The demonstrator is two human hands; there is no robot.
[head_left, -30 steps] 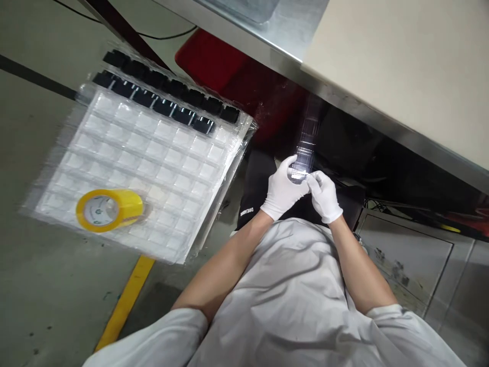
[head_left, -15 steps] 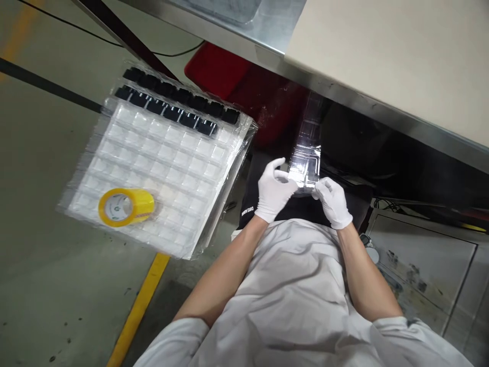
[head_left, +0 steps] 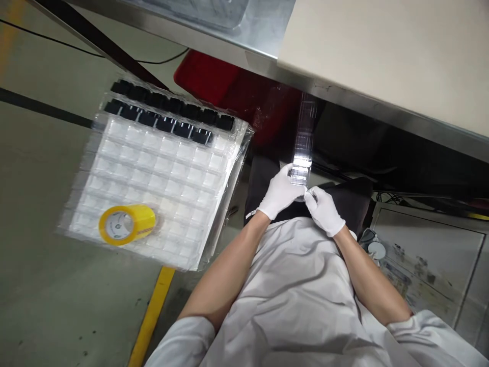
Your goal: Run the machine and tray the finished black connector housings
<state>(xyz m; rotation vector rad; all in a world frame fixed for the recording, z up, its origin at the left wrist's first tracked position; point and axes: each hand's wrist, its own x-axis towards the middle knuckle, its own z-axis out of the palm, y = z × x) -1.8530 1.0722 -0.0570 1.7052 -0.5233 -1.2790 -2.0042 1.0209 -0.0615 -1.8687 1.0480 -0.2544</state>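
A long, shiny clear plastic strip [head_left: 303, 142] with moulded sections runs from my lap toward the table edge. My left hand [head_left: 280, 193], in a white glove, is closed around the left side of its near end. At the strip's lower right corner, my gloved right hand [head_left: 324, 211] pinches with thumb and fingers together. What lies right between those fingertips is too small to make out clearly. The far part of the strip passes under the table edge into shadow.
To the left, a stack of clear compartment trays [head_left: 153, 173] holds two rows of black parts [head_left: 164, 123]. A yellow tape roll [head_left: 126, 224] lies on it. The metal table edge [head_left: 344, 97] crosses ahead, with a red bin [head_left: 210, 76] beneath. A grey panel [head_left: 428, 229] stands at right.
My right hand has shifted left and slightly down, closer to my left hand. My left hand has closed further round the strip. The strip now appears narrower and more edge-on.
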